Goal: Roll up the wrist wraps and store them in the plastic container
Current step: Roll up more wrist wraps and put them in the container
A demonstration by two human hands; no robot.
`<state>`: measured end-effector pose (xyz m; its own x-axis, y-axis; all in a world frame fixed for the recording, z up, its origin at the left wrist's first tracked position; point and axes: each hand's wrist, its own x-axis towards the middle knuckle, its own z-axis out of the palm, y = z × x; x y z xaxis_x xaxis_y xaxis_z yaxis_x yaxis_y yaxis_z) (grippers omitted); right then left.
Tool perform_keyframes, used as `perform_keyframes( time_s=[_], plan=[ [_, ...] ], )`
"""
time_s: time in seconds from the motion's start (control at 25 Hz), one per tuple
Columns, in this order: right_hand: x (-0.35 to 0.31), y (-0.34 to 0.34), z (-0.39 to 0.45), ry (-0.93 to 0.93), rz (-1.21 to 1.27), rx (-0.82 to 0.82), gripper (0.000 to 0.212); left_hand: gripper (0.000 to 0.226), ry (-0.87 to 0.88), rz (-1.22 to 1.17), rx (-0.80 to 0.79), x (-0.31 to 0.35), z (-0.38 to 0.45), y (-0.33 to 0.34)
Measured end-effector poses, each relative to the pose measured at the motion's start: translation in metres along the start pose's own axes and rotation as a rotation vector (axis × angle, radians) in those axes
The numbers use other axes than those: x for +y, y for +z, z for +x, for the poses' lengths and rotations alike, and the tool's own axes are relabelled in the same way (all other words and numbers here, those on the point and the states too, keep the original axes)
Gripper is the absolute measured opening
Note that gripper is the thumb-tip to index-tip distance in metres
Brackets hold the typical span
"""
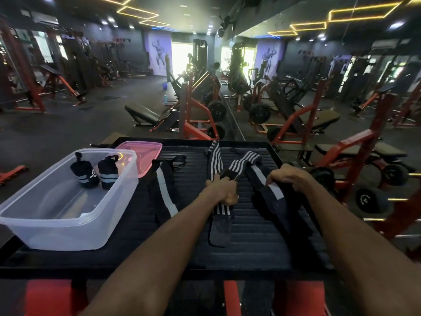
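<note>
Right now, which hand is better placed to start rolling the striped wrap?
Probably the left hand: its fingers already grip the striped wrap mid-length on the black platform. The right hand is busy gripping the dark wrap.

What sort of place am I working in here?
A gym, almost certainly: red-framed weight benches, plate-loaded machines and a wall mirror fill the room beyond the black platform.

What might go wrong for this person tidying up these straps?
The left hand grips a striped wrap while the right hand holds a dark wrap; the wraps cross near the hands, so they may tangle. The clear container sits at the mat's left edge, so a bump could tip it. The two rolled wraps inside could unroll.
</note>
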<state>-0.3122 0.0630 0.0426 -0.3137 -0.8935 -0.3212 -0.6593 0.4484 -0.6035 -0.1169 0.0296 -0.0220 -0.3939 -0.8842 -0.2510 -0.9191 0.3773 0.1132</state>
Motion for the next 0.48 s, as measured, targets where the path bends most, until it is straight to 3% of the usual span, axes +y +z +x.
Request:
perform_keyframes(
  time_s=[0.24, 0.36, 0.48],
  plan=[
    [0.001, 0.009, -0.008, 0.04, 0.269, -0.129, 0.008, 0.056, 0.005, 0.004, 0.042, -0.006, 0.001, 0.001],
    [0.004, 0.027, -0.005, 0.023, 0.3, -0.112, 0.018, 0.056, -0.058, -0.062, 0.014, -0.004, 0.001, 0.002],
    [0.005, 0.026, -0.011, 0.027, 0.342, -0.098, 0.009, 0.058, -0.097, -0.121, -0.03, -0.005, 0.002, 0.002]
  ],
)
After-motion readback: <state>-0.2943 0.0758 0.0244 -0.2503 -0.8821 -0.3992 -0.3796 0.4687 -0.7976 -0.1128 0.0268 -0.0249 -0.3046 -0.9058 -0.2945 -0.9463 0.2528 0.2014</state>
